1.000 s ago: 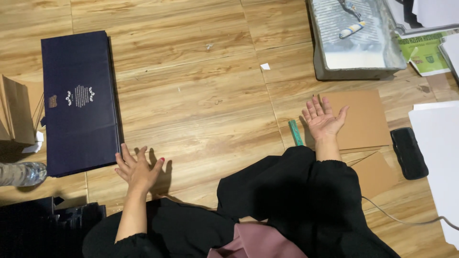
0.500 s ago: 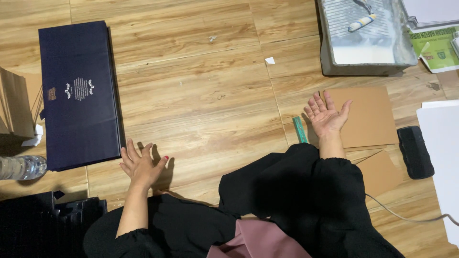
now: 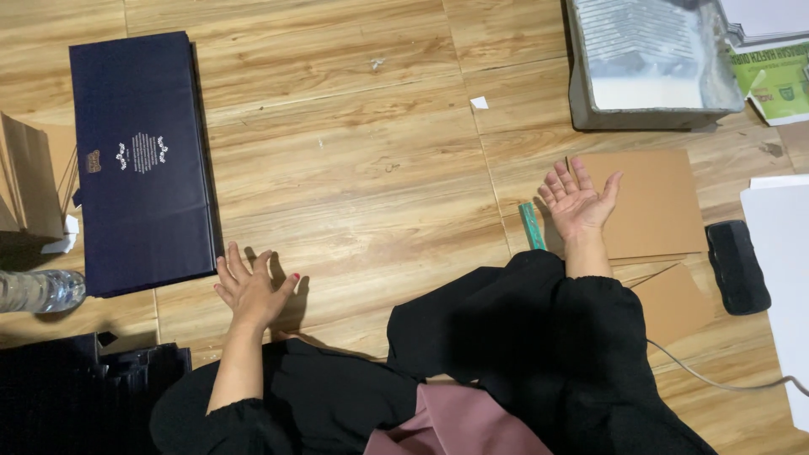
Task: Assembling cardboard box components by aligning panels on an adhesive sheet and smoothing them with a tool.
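The left hand point(image 3: 250, 288) lies flat on the wood floor point(image 3: 354, 168), palm down, fingers spread and holding nothing, just beside the near right corner of the navy box point(image 3: 141, 160) — close to its edge, though contact cannot be told. The right hand point(image 3: 579, 200) is well to the right of the box, palm up, fingers loosely fanned, also empty; it hovers at the left edge of a brown card point(image 3: 653, 202), with a green ruler point(image 3: 532, 226) just to its left. Further from the box, past the card, sit a grey tray point(image 3: 649, 109) above, a black block point(image 3: 737, 265) and white sheets point(image 3: 779, 253) at the far right. Left of the box stand a brown paper bag point(image 3: 29, 177) and a plastic bottle point(image 3: 38, 291); black folded pieces point(image 3: 93, 379) lie below it. Nothing lies between either hand and the box — only bare floor. Against the earlier frame, both hands keep their open poses; the view has shifted slightly, so the tray and box sit a little differently in frame.
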